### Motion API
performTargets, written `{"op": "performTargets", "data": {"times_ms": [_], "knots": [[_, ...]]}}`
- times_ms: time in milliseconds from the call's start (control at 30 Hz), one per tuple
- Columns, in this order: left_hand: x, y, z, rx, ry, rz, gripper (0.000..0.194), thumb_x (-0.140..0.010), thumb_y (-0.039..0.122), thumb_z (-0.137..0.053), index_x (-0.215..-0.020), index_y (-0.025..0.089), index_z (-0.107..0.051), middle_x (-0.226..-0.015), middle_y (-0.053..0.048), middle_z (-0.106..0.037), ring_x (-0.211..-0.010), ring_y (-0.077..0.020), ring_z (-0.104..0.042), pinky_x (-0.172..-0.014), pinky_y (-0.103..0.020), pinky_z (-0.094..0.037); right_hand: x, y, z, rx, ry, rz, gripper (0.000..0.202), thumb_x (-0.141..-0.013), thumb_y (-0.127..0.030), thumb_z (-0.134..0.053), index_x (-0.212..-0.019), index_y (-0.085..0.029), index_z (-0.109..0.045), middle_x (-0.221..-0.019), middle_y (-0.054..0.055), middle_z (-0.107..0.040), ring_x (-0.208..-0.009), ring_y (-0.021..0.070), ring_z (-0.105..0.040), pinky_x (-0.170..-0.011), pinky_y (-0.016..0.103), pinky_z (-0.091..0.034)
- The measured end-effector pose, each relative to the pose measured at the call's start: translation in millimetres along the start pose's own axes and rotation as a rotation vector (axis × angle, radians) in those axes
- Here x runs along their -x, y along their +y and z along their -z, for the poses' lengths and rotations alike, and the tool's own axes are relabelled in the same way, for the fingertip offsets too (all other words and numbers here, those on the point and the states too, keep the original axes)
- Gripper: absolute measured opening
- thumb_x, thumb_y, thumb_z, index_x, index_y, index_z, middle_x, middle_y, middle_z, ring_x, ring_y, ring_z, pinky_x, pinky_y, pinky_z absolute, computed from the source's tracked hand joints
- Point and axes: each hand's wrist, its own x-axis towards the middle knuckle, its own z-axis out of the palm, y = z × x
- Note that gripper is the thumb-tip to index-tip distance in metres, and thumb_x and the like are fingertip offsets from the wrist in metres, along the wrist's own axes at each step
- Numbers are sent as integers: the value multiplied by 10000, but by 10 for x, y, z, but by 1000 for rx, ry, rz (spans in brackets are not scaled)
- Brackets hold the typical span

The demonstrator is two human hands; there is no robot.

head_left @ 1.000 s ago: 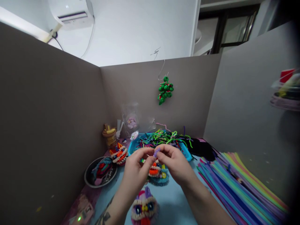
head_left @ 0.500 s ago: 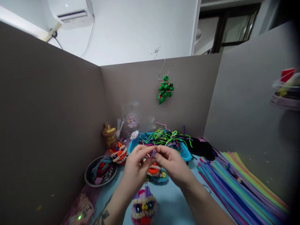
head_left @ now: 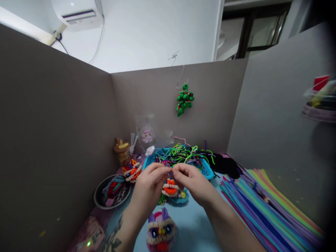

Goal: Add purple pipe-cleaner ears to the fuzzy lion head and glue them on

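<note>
My left hand and my right hand meet at the fingertips over the mat, both closed in a pinch. A small purple pipe cleaner piece is between them, almost wholly hidden by the fingers now. Below the hands stands a fuzzy figure with purple ears, big dark eyes and a yellow nose. Just behind my fingers lie an orange and cream fuzzy piece and a blue fuzzy piece with a yellow flower, both partly covered.
A blue tray heaped with pipe cleaner scraps stands behind my hands. Long coloured pipe cleaners lie at right. At left are a metal bowl, a lidded cup and an orange figure. A green ornament hangs on the grey partition.
My fingertips have closed in and turned, so the purple piece that showed between them is now mostly hidden. My left wrist has rolled a little, showing more of the forearm tattoo.
</note>
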Motion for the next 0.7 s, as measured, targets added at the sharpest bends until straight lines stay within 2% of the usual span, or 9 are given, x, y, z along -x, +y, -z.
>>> {"op": "performTargets", "data": {"times_ms": [200, 333, 400, 533, 700], "knots": [[12, -26, -43, -91, -11, -13, 179, -859, 85, -537, -917, 193, -668, -859, -44, -678, -790, -151, -637, -704, -250, -521, 15, -49, 3, 102, 49, 65, 376, -782, -531, -619, -682, -175, -551, -582, -45, -448, -527, 97, -397, -498, 232, -321], [5, 0, -23, -124, 36, -25, 133, -864, 94, -538, -878, 187, -633, -816, -30, -658, -768, -147, -615, -701, -247, -504, 41, -75, 14, 235, 117, 224, 142, -820, -330, -608, -824, -188, -623, -777, 12, -569, -715, 151, -529, -617, 260, -409], [4, 10, -18, -141, 53, -44, 122, -867, 98, -535, -878, 185, -620, -813, -29, -653, -767, -146, -610, -703, -245, -500, 58, -83, 6, 332, 163, 321, 46, -821, -235, -599, -807, -198, -623, -817, 21, -575, -768, 162, -541, -651, 266, -416], [10, 22, -43, -207, 75, -116, 133, -882, 95, -497, -887, 179, -600, -821, -42, -650, -777, -153, -603, -706, -254, -502, 80, -69, -40, 441, 219, 470, 122, -839, -155, -561, -728, -200, -585, -754, 13, -551, -725, 156, -522, -641, 264, -402], [39, 17, -80, -312, 93, -213, 155, -890, 62, -461, -918, 162, -577, -832, -61, -638, -776, -161, -580, -696, -259, -503, 90, -30, -99, 475, 239, 558, 150, -835, -125, -530, -703, -193, -555, -726, 11, -543, -697, 153, -519, -625, 261, -398]]}}
